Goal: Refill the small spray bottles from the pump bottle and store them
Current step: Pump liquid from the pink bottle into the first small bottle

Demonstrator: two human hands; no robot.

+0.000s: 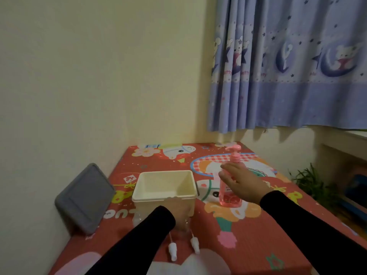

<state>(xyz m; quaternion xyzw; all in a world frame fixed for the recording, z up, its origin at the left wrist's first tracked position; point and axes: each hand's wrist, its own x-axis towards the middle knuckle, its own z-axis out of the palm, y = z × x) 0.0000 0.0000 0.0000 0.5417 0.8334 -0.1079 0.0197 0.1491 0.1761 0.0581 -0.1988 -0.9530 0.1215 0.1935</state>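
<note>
Pink and tall, the pump bottle [230, 187] stands near the bench's [268, 235] right edge, reached by the right hand [241, 182] with fingers spread, nothing held. A careless touch could tip it. The left hand is hidden behind its sleeve [147, 233], so its grip cannot be told; two spray heads [182, 248] lie loose before the bin [164, 197] and could be knocked off.
</note>
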